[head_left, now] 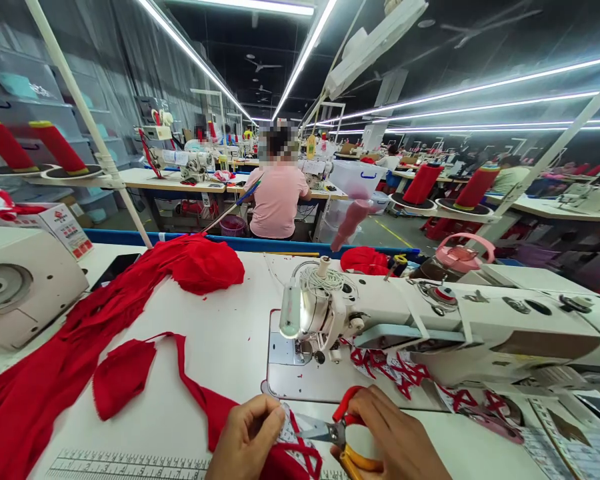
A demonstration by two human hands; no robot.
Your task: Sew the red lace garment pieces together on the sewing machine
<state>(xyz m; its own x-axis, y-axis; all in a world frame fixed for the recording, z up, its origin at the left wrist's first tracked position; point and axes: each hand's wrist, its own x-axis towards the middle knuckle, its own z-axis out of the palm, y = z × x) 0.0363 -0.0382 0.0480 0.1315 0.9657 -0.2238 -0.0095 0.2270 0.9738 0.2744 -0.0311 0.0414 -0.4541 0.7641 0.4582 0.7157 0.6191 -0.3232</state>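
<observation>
My left hand pinches a strip of red fabric with a white patterned piece edged in red trim. From this hand the red strip trails back over the table to the left. Gripped in my right hand is a pair of scissors with red and orange handles. Their blades point left and lie against the red-edged patterned piece, close to my left fingertips. Just beyond both hands stands the sewing machine, its needle area lit by a small lamp.
More red-trimmed patterned pieces lie under the machine arm. A long heap of red fabric covers the table's left side. A ruler strip runs along the front edge. Ahead, a person in a pink shirt sits facing away.
</observation>
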